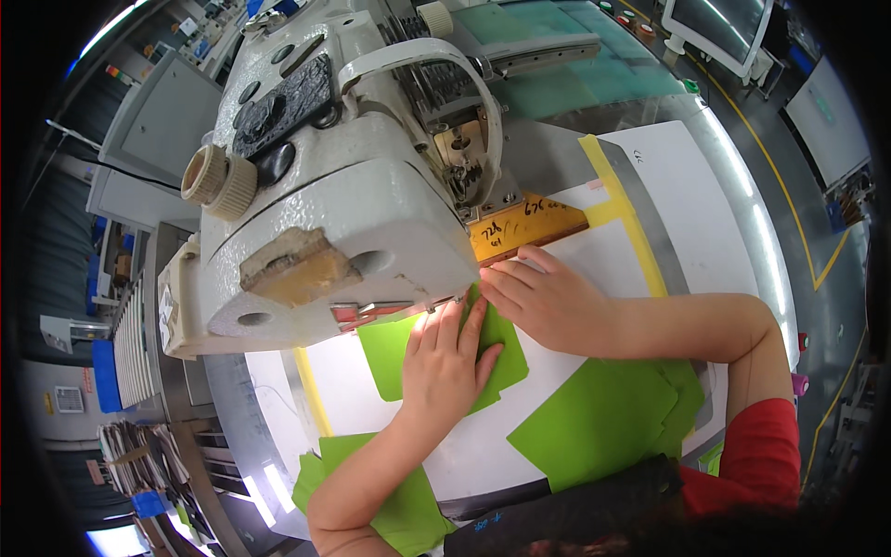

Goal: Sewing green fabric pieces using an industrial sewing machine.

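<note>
Beneath the head of a white industrial sewing machine [362, 176] lies a bright green flat panel [385, 367] with rounded corners, its far edge hidden by the machine. My left hand [445, 357] rests flat on the panel, open, fingers stretched toward the machine and thumb out to the right. By the panel's upper right edge is my right hand [548, 302], its fingers bent and its thumb hidden. Those fingertips are close to an orange-yellow wedge-shaped plate [529, 226] with handwriting on it. Whatever the right fingers pinch, if anything, is hidden.
More green panels lie in a pile [603, 418] at the near right and another pile [380, 487] at the near left. White sheet covers the worktable, with yellow tape strips [631, 223]. A monitor [719, 28] stands far right; a rack [135, 343] stands left.
</note>
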The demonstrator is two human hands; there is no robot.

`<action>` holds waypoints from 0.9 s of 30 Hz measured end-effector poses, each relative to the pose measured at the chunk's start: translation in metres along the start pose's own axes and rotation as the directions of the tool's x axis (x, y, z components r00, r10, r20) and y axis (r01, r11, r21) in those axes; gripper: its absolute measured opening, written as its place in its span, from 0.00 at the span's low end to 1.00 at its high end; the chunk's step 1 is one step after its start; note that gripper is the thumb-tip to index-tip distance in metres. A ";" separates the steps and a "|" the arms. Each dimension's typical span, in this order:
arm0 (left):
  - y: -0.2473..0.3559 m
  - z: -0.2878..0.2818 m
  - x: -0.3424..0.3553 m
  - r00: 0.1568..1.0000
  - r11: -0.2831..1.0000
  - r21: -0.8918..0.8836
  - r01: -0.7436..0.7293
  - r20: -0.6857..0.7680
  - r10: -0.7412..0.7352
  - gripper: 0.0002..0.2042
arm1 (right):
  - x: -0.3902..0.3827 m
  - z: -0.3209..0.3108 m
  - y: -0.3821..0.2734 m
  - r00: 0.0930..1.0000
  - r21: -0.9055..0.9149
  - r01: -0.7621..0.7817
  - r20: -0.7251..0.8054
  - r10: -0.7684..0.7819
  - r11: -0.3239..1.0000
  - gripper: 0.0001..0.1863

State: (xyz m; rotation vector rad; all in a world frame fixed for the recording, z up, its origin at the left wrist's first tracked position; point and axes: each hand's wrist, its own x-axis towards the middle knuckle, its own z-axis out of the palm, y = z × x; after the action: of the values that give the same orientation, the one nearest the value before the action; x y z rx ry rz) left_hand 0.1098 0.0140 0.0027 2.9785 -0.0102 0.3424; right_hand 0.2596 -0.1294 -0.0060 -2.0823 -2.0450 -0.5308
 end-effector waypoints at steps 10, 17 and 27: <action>-0.002 0.000 0.001 1.000 0.999 -0.039 -0.018 -0.002 0.017 0.28 | 0.048 0.004 0.038 0.996 0.270 -0.086 0.040 0.078 0.959 0.09; 0.001 -0.003 0.000 1.000 1.000 -0.018 -0.002 0.005 0.002 0.29 | 0.059 0.005 0.029 0.998 0.238 -0.042 0.065 0.028 0.970 0.06; 0.000 0.001 0.003 1.000 0.999 -0.039 0.001 -0.018 -0.001 0.28 | 0.013 0.008 0.022 0.991 0.231 -0.086 -0.076 0.106 0.969 0.09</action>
State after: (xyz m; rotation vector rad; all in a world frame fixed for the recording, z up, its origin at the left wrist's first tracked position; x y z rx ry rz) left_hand 0.1129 0.0138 0.0024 2.9362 -0.0136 0.3640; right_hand 0.2821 -0.1148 -0.0061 -1.9757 -1.8490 -0.3473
